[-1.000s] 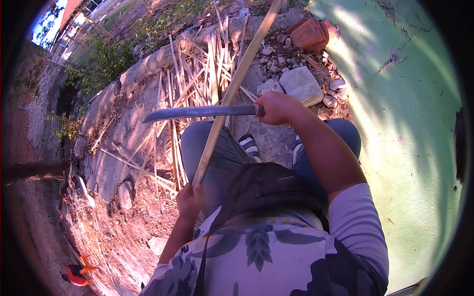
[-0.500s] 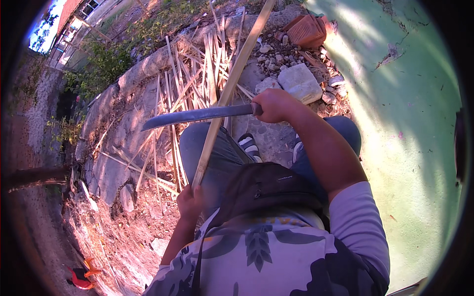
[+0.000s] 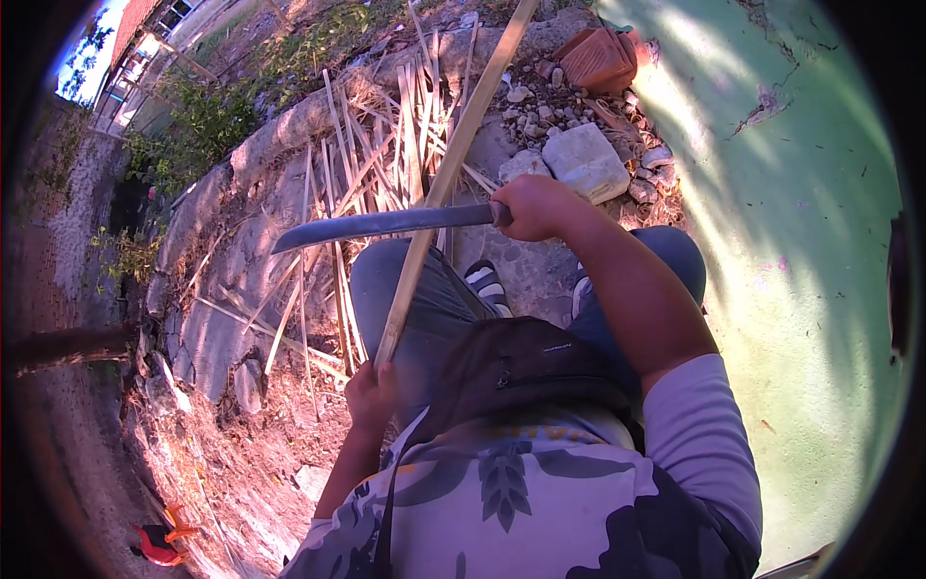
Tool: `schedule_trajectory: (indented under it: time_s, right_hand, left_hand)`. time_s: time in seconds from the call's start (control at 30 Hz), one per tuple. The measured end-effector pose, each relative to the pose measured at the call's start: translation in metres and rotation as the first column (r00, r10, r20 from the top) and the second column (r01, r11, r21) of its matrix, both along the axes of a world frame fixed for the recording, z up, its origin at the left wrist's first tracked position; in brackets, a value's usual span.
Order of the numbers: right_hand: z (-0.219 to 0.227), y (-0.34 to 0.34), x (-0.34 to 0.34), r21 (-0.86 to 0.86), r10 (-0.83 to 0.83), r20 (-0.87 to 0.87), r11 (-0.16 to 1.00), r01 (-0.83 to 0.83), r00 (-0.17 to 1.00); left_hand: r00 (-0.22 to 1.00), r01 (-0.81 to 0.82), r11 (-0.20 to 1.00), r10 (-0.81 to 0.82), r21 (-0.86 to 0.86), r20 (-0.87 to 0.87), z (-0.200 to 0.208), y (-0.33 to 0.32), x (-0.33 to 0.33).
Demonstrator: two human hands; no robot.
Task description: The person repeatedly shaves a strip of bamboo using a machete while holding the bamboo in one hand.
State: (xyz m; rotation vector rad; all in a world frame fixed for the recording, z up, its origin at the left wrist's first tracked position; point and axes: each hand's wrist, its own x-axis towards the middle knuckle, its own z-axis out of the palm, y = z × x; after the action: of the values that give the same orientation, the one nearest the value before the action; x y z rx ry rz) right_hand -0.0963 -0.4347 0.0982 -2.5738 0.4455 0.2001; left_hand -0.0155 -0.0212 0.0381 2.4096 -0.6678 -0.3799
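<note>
My right hand (image 3: 536, 206) grips the handle of a long dark machete (image 3: 376, 226), whose blade points left and lies across a long bamboo strip (image 3: 446, 185). My left hand (image 3: 370, 394) holds the near end of that strip beside my left knee; the strip runs up and away to the top of the view. I sit with both knees bent, jeans and striped shoes (image 3: 484, 283) below the blade. A dark bag (image 3: 521, 367) hangs on my chest.
A pile of split bamboo strips (image 3: 386, 154) lies on the stony ground ahead. A pale stone block (image 3: 585, 161) and a broken clay pot (image 3: 600, 58) sit near a green wall (image 3: 801, 241) on the right. An orange-red object (image 3: 159, 542) lies lower left.
The machete and my right hand have shifted slightly right and down along the bamboo strip; the left hand keeps its hold.
</note>
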Motion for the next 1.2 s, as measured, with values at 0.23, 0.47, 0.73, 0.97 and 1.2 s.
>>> schedule_trajectory:
  time_s: [0.23,0.47,0.73,0.97,1.2]
  right_hand:
    - [0.0,-0.001,0.0,0.03,0.018,0.003,0.999,-0.019,1.0]
    - [0.0,0.001,-0.001,0.032,0.007,-0.001,0.999,-0.007,1.0]
    - [0.008,-0.001,-0.002,-0.01,0.0,0.024,1.0,0.0,1.0]
    - [0.007,0.001,-0.001,0.039,-0.011,-0.05,0.999,0.013,0.999]
    - [0.024,0.02,-0.001,-0.049,0.069,-0.04,0.996,-0.071,0.997]
  left_hand:
    - [0.998,0.02,1.0,-0.022,0.018,0.061,-0.006,0.002,0.002]
    - [1.0,0.005,1.0,-0.005,-0.014,0.031,0.001,-0.002,-0.001]
    - [1.0,-0.007,1.0,0.007,-0.003,0.001,0.007,-0.004,-0.002]
    - [1.0,-0.002,0.999,0.001,0.043,0.021,0.005,-0.004,0.0]
    - [1.0,0.002,1.0,-0.002,0.007,0.028,0.001,0.002,0.0]
